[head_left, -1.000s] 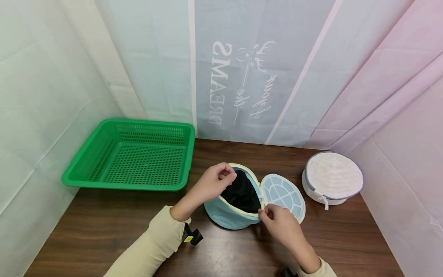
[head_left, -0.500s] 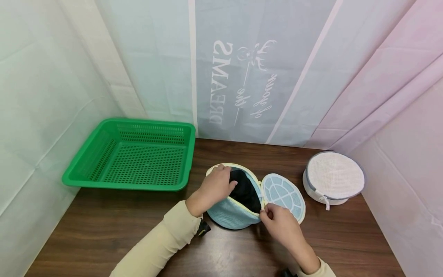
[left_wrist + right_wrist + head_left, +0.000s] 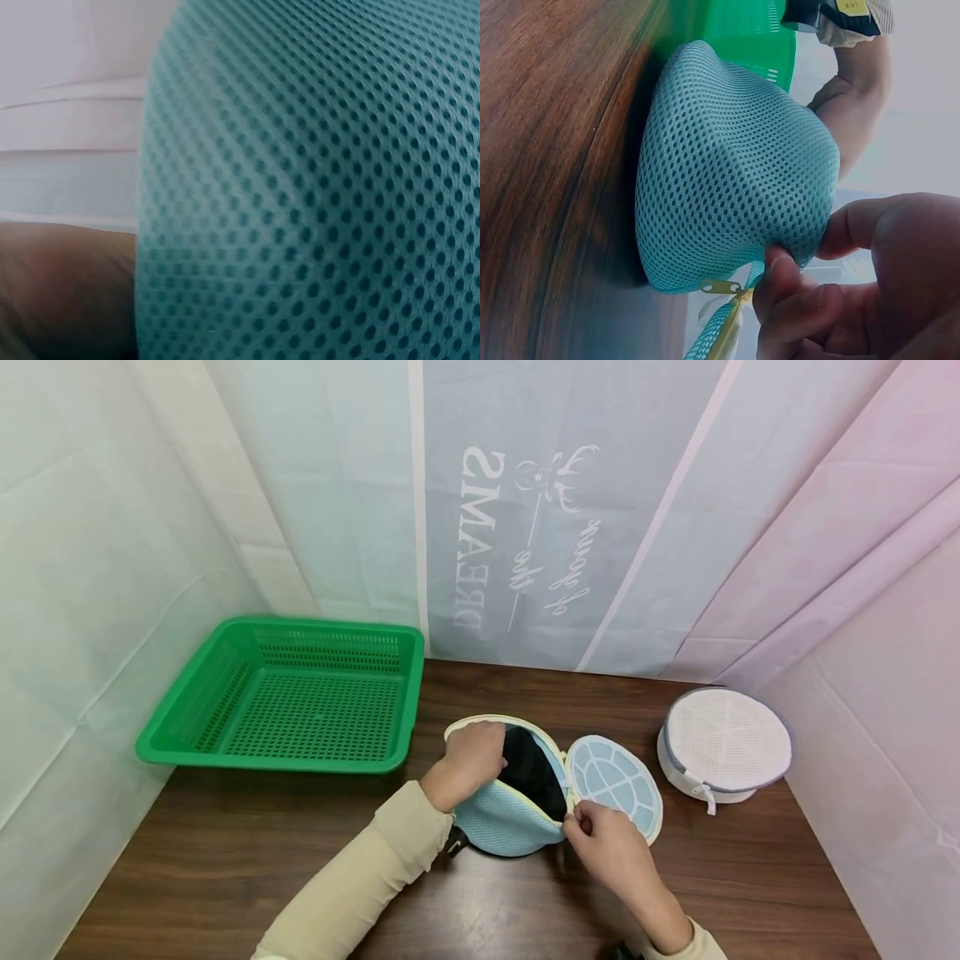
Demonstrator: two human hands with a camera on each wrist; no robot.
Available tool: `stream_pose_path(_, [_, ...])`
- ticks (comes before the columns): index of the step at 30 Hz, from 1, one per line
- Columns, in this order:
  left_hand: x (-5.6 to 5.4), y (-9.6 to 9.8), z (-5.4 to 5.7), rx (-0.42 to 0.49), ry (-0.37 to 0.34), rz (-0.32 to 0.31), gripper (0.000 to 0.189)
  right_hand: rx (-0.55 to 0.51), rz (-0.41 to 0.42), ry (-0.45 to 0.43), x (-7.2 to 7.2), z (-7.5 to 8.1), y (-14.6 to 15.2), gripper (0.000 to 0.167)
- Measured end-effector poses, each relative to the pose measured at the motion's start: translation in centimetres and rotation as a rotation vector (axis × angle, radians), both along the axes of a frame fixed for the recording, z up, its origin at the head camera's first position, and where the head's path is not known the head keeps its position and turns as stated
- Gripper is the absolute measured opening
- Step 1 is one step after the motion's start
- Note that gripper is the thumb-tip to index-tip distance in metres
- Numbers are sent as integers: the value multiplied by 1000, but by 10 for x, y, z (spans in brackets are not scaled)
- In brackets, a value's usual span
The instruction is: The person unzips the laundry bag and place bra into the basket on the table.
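A round light-blue mesh laundry bag with a yellow zip edge stands on the table, its lid folded back to the right. Black cloth lies inside it. My left hand reaches over the bag's near-left rim, and its fingers are hidden inside beside the cloth. In the left wrist view the mesh wall fills most of the picture. My right hand pinches the rim at the near right, close to the lid's hinge. A zip pull hangs near those fingers in the right wrist view.
A green plastic basket with slotted walls stands at the back left. On the right is a closed white mesh bag with a grey edge and a white zip tab. Hanging cloth borders the dark wooden table.
My left hand has gone from above the opening down into the bag, with its forearm shifting right. The right hand keeps its pinch on the rim.
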State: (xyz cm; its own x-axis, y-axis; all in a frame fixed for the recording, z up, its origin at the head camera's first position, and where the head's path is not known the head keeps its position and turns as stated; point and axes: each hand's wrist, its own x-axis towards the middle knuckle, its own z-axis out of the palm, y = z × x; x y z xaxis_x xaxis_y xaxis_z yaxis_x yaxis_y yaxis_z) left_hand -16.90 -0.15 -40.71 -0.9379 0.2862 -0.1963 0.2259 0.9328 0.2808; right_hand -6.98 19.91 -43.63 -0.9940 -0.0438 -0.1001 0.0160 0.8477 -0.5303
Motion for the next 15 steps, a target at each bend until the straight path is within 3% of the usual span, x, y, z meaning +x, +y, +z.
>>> stream_pose_path(3, [-4,0,-3,-7,-12,-7,22,5,-7,-2,0,-1,0,30])
stream_pose_path(9, [-7,-3,-7,4,-42,-33,37,11,-12,-7,0,-1,-1,29])
stream_pose_path(15, [-7,-6,-8,51,-1,-74,46,11,-4,3,1,-1,-1,29])
